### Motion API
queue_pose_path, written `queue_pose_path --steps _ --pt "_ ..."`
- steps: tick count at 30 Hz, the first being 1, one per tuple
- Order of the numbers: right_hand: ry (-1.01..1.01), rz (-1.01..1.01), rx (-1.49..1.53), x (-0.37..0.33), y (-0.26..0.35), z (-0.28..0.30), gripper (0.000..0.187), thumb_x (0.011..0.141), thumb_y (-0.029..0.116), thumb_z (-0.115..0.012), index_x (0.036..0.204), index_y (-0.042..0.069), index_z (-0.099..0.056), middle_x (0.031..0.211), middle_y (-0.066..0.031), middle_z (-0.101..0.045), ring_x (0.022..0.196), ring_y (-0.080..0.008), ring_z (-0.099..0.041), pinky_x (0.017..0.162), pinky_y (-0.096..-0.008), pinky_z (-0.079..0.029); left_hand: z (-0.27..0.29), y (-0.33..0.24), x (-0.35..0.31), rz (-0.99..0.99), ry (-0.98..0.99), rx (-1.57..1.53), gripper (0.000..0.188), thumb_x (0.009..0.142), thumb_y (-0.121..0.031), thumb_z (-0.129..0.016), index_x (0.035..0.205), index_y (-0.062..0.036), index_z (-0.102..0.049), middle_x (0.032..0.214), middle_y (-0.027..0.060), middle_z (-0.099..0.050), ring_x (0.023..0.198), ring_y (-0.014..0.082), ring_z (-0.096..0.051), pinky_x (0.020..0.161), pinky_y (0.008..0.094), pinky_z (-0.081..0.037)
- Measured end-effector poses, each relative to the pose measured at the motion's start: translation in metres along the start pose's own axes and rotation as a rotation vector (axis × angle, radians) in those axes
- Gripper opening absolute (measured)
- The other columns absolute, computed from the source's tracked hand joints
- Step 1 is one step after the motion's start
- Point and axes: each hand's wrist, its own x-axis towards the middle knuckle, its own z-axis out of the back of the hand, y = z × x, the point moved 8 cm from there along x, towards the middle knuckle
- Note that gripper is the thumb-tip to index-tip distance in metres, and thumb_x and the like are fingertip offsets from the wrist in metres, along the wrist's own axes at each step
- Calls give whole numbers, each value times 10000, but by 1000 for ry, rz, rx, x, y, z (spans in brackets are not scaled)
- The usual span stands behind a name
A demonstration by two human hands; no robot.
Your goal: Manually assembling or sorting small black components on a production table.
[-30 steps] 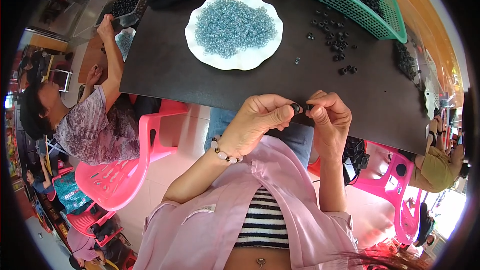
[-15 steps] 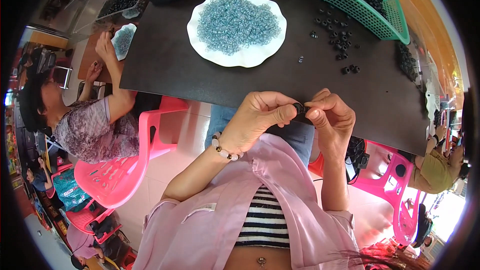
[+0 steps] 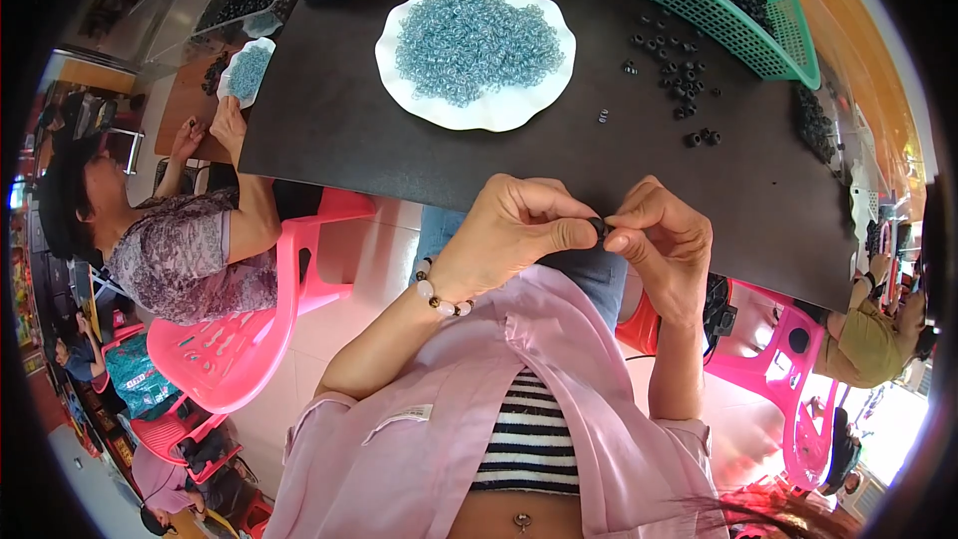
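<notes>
My left hand (image 3: pixel 514 225) pinches a small black round part (image 3: pixel 598 227) between thumb and forefinger, just past the table's near edge. Against its right side, my right hand (image 3: pixel 667 245) is closed, thumb and forefinger tips together; whatever they grip is too small to make out. Beyond my hands, a white wavy-rimmed plate (image 3: pixel 477 122) bears a heap of small clear bluish rings (image 3: pixel 474 45). Loose black parts (image 3: pixel 685 90) of a similar kind lie scattered to the right of the plate. Two tiny rings (image 3: pixel 603 117) rest on the tabletop between them.
A green basket (image 3: pixel 704 28) full of black parts stands at the far right of the dark table (image 3: pixel 339 140). To the left a co-worker (image 3: pixel 190 250) sits on a pink chair (image 3: pixel 225 359), with another plate of rings (image 3: pixel 246 73). Another pink chair (image 3: pixel 773 364) is at right.
Both my hands stay together at the black part, with the fingertips slightly shifted and the part more covered. The co-worker's raised hand has come down beside the small plate.
</notes>
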Motion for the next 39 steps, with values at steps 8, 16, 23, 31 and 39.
queue_pose_path --steps 8,16,23,31,39 --pt "181 -82 142 -1 4 -8 331 667 229 -805 907 22 -708 777 -23 -571 745 -128 -481 662 -246 -380 -12 2 -10 0 122 -74 201 762 -131 -756 897 13 -713 779 42 -636 703 73 -560 626 211 -446" --pt "317 183 -25 -15 35 -17 297 633 251 -804 844 61 -714 761 -20 -587 742 -172 -509 663 -291 -407 -29 -18 -37 15 183 169 241 707 -161 -795 882 -12 -723 772 48 -656 700 97 -584 622 239 -443" --pt "375 333 -12 -37 82 -30 137 713 191 -791 758 90 -710 718 5 -573 723 -185 -585 600 -283 -475 -56 -65 -65 -156 287 342 175 709 -138 -798 828 -33 -726 718 81 -651 626 147 -614 542 265 -454" --pt "316 338 -47 -25 55 -21 148 715 167 -791 764 73 -688 699 -20 -568 702 -207 -560 596 -295 -485 -44 -50 -47 -167 101 416 135 732 -106 -770 843 -42 -728 711 82 -646 628 158 -609 556 253 -446" --pt "167 -48 250 4 -7 -4 427 819 422 -667 893 2 -666 765 -36 -542 742 -159 -463 684 -279 -374 -24 0 -3 100 44 -263 170 788 -141 -737 800 22 -689 721 74 -636 640 114 -567 600 234 -461"
